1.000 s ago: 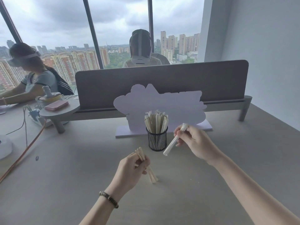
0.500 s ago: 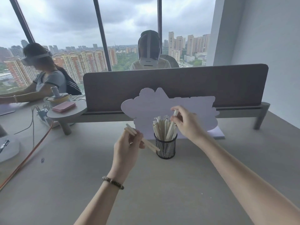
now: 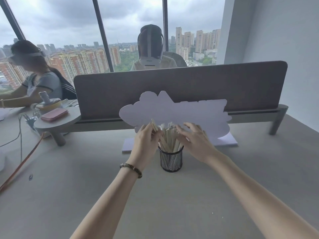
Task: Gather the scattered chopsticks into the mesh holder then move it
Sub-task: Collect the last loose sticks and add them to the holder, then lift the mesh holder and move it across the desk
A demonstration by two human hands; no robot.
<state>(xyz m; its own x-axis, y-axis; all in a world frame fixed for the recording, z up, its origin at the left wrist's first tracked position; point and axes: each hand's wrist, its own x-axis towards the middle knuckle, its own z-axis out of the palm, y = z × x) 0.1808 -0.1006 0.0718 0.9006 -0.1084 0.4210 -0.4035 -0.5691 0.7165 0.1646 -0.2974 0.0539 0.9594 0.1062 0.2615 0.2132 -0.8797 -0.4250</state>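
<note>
Item: mesh holder, mid-desk, upright, packed with chopsticks, long axes near vertical, fanning slightly.

My left hand pinches last few sticks, tips angled down-right into holder mouth just right of grip.

My right hand released, fingers spread, touching bundle tops from right; equally near holder.

Writing: none legible; white cutout sign behind shows blank back.

Both forearms are bare, no sleeves in sight. The left hand has a beaded bracelet at its wrist, dark beads mixed with lighter ones, snug round the arm. The right hand wears nothing, no ring or watch showing.
</note>
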